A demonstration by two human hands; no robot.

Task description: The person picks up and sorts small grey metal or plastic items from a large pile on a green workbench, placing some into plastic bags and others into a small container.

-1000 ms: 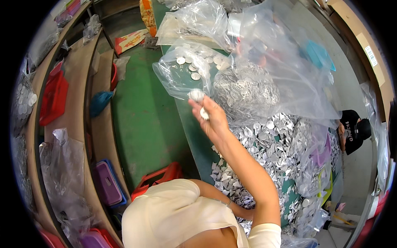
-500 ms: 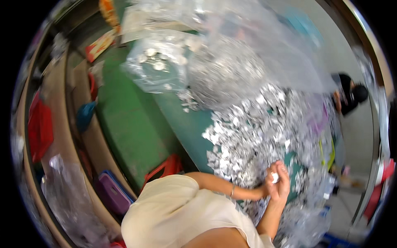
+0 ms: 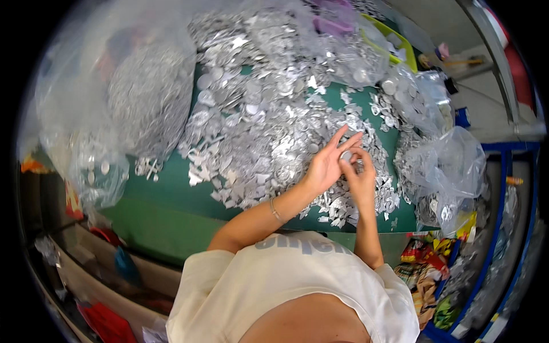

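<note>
A small round silver disc (image 3: 346,155) is pinched between the thumb and fingers of my right hand (image 3: 362,176). My left hand (image 3: 325,167) is right beside it, palm partly up, its fingers stretched out and apart. Whether the left fingers also touch the disc is hard to tell. Both hands are above a wide heap of small flat silver metal pieces (image 3: 251,143), with discs and other cut shapes mixed in it. The heap is spread over a green table (image 3: 163,191).
At the left stands a large clear bag (image 3: 151,97) full of silver pieces, with a smaller bag (image 3: 97,174) by it. More filled bags (image 3: 452,160) are at the right. A yellow-green basket (image 3: 400,48) sits at the back. A blue metal frame (image 3: 497,211) is at the right.
The view has turned, so the table now lies straight ahead. My hands, earlier close together around a small bright piece, are now a little apart, with the left fingers spread.
</note>
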